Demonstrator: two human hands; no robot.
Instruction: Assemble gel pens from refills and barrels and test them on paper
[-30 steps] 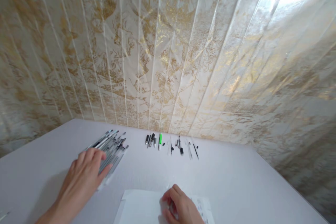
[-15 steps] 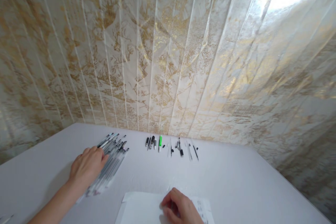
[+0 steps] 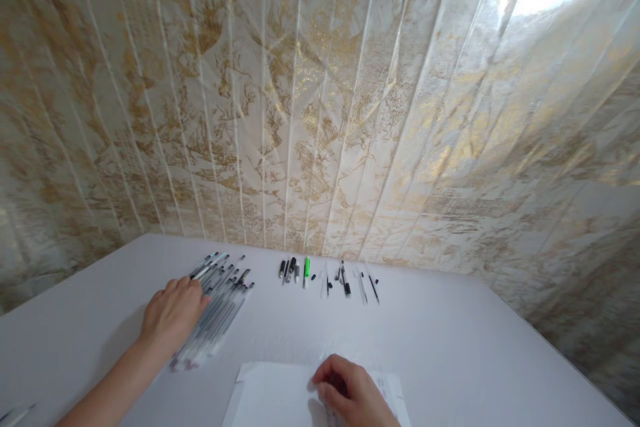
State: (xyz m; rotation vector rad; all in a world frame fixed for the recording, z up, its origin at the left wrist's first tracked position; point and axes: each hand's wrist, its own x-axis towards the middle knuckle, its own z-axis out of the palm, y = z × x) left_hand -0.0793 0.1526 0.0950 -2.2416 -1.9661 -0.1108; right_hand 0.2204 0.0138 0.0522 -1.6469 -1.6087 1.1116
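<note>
My left hand [image 3: 175, 310] lies back-up on the left side of a bundle of slim clear pens [image 3: 220, 323], some with dark caps. Its fingers curl down onto the pens, and the fingertips are hidden beneath the hand. The pens are fanned out under and beside it, slanting up to the right and blurred at their near ends. My right hand [image 3: 353, 388] rests over a white paper sheet [image 3: 273, 390] at the front. Its fingers are curled in and the thumb is close to the index finger; what they hold, if anything, cannot be seen.
Along the far edge lie several dark pens and caps [image 3: 293, 265], a green highlighter [image 3: 307, 268], and taken-apart pens with loose parts [image 3: 346, 285]. Another slim pen [image 3: 20, 410] is at the near left corner. A gold-patterned curtain [image 3: 320, 113] hangs behind the table [image 3: 450, 347].
My left hand has shifted slightly right, and the pens have slid right with it, spreading a little wider at their far ends. My right hand has moved slightly right, still curled over the paper.
</note>
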